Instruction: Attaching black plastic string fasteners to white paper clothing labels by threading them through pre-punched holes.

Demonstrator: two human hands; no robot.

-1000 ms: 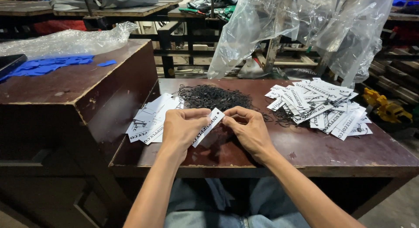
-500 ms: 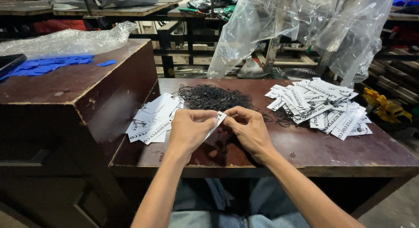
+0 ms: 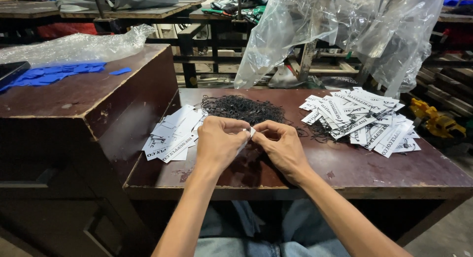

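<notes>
My left hand (image 3: 219, 141) and right hand (image 3: 281, 146) meet just in front of the black string heap (image 3: 244, 108), both grips pinched on one white tag (image 3: 252, 132), keeping it lifted off the table (image 3: 345, 168) for fingertip work.

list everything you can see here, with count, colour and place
tag in the hands: one, white, pinched between both hands
left tag pile: many, white with black print, table left
right tag pile: many, white with black print, table right
string heap: one tangle, black, table centre back
table: one, dark brown
raised bench: one, brown, left
blue pieces: several, on the bench
plastic sheeting: clear, behind table
left hand: on the tag
right hand: on the tag
</notes>
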